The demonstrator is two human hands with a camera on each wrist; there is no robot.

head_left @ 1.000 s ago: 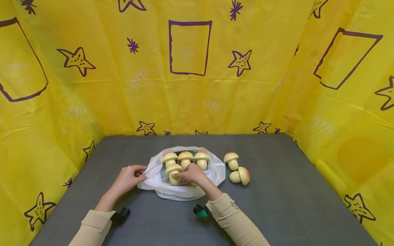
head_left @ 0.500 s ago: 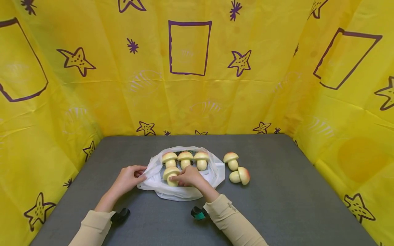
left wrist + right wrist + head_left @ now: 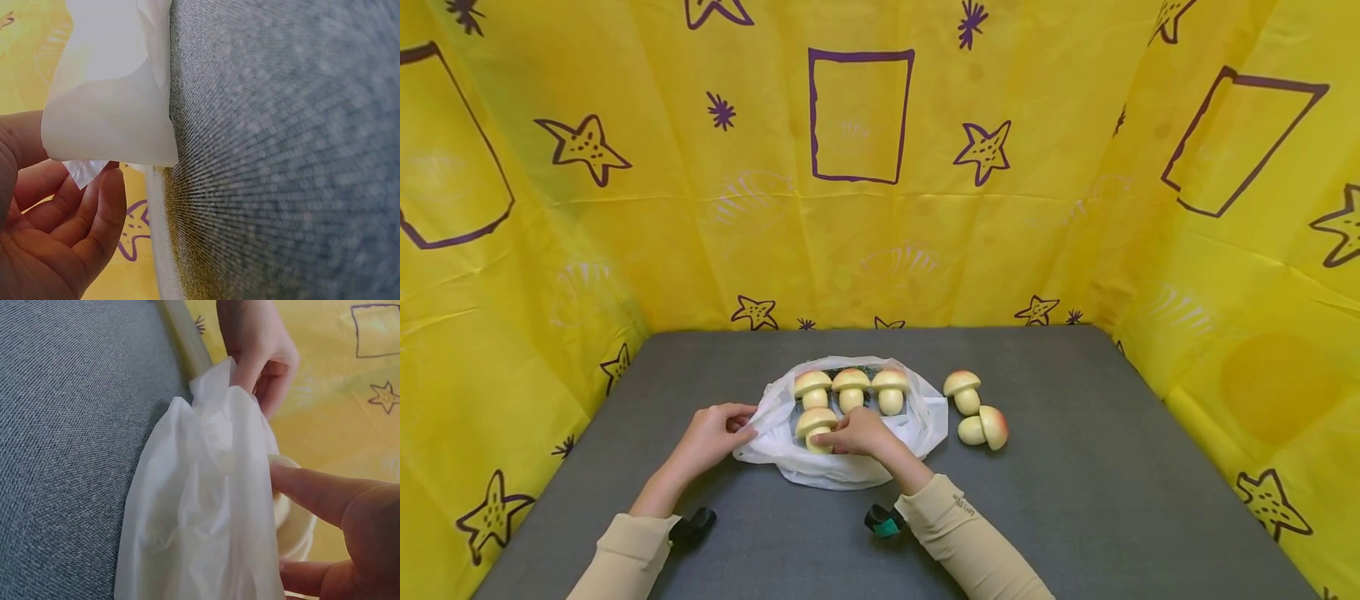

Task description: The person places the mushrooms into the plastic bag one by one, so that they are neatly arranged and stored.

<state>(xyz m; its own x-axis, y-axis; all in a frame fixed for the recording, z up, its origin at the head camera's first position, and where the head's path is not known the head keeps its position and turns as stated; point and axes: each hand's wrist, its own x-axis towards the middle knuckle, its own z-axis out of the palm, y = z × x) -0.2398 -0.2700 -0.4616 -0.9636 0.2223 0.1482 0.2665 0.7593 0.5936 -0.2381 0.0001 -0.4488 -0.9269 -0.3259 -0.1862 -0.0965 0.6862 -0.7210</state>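
Note:
A white plastic bag [image 3: 831,475] lies spread on the table, its mouth facing up. Its left edge is pinched by my left hand [image 3: 715,433]; the left wrist view shows the plastic [image 3: 112,112] between thumb and fingers. Inside the bag, three toy mushrooms stand in a row with caps to the back, the middle one [image 3: 851,382] among them. My right hand [image 3: 865,433] holds another toy mushroom [image 3: 816,418] by its stem, in front of the row's left end. In the right wrist view the bag wall hides much of that mushroom [image 3: 297,531].
Two more toy mushrooms lie on the table right of the bag, one upright in view [image 3: 962,392] and one on its side [image 3: 985,429]. Something dark green shows at the bag's back rim. Yellow patterned cloth [image 3: 865,250] walls the grey table [image 3: 1112,467] at back and sides.
My right hand has moved slightly left and down with the toy mushroom, which now sits lower, clear of the row behind. My left hand has stayed at the bag's edge.

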